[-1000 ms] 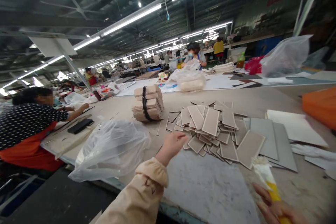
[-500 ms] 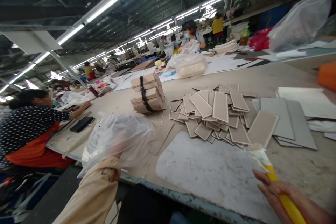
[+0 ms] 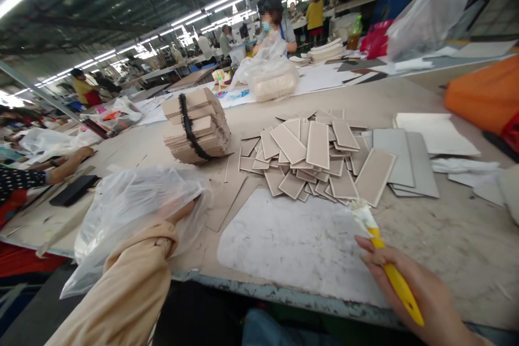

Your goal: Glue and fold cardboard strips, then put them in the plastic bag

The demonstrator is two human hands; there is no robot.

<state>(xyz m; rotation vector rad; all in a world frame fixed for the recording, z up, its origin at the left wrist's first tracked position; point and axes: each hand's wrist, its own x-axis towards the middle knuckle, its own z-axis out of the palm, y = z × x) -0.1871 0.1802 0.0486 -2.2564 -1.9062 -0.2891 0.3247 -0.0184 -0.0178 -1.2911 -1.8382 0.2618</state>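
My left hand (image 3: 178, 210) is in among the folds of a clear plastic bag (image 3: 133, 200) at the table's front left. Plastic veils its fingers, so their grip is not visible. My right hand (image 3: 405, 270) is closed round the yellow handle of a brush (image 3: 391, 265), whose pale, caked bristles point away from me. Just beyond the bristles lies a loose pile of beige rectangular pieces (image 3: 318, 143) with light edges. Between my hands a whitish, stained sheet (image 3: 284, 243) is spread on the table. Behind the bag stands a beige stack (image 3: 198, 130) bound with a black band.
Grey boards (image 3: 391, 157) and white sheets (image 3: 433, 132) lie right of the pile, with an orange item (image 3: 482, 94) beyond. A black block (image 3: 74, 190) is at left, near a co-worker's arm (image 3: 71, 165). Another plastic-wrapped bundle (image 3: 273, 81) sits at the back.
The view has swung right, so the table's contents appear further left. My left hand remains at the bag, and the brush remains in my right hand.
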